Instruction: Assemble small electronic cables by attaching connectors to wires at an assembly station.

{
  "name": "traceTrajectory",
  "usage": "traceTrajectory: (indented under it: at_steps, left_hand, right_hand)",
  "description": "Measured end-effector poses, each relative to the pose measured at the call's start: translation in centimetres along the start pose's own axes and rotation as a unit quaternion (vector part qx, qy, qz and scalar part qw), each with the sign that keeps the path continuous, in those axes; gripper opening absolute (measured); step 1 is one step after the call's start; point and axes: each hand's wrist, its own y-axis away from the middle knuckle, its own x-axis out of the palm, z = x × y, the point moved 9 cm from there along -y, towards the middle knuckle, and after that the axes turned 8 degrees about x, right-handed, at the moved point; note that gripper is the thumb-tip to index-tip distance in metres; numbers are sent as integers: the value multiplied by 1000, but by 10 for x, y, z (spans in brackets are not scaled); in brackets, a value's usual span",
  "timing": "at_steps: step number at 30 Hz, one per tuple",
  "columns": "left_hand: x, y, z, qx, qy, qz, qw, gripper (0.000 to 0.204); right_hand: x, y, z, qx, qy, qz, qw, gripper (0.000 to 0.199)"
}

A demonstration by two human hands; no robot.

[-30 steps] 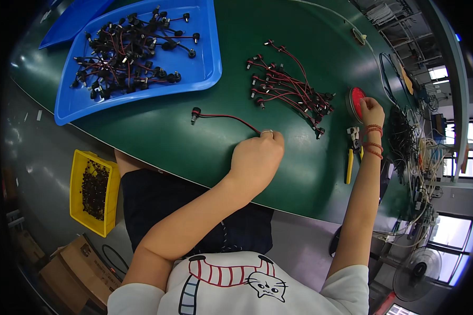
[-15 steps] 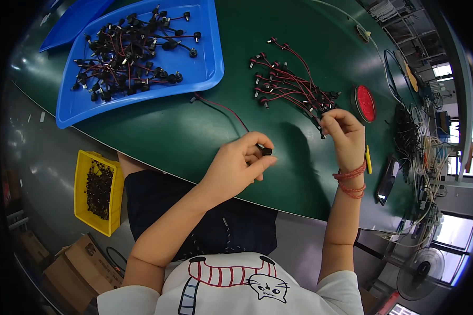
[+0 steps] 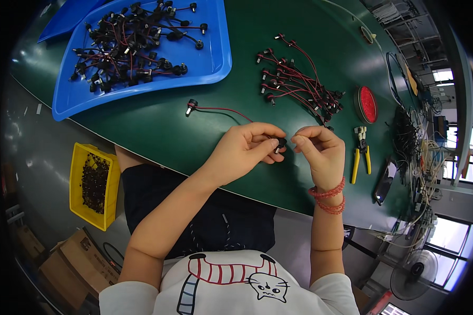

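I held the black plug (image 3: 280,142) pinched in my left hand (image 3: 247,147), just in front of the wire pile (image 3: 299,86) on the green table (image 3: 157,131). Its red lead (image 3: 220,110) ran away leftward from my grip to a second plug (image 3: 191,106) lying flat, so the long axis lay across me. My right hand (image 3: 320,152) sat touching-close on the plug's right side, fingertips curled toward it; whether they clamped anything I could not tell. The plug looked hard, moulded and glossy, the lead thin and limp.

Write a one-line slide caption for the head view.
Both hands, left hand and right hand, pinch a small black connector on a red-wired lead above a green table.
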Motion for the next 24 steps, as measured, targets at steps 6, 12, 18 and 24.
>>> traceTrajectory:
  at_steps: [6,12,18,24]
  left_hand:
    - [-1,0,1,10,15,6,1000,20]
    - [-4,1,0,14,18,-12,1000,20]
    - [-5,0,-1,18,29,-13,999,20]
    - [-7,-1,4,11,47,-22,999,19]
  right_hand:
    - [14,8,22,-123,107,-12,987,7]
    - [16,13,31,-174,166,-38,970,9]
    - [8,14,19,-96,89,-55,990,8]
    - [23,26,36,-219,215,-88,948,8]
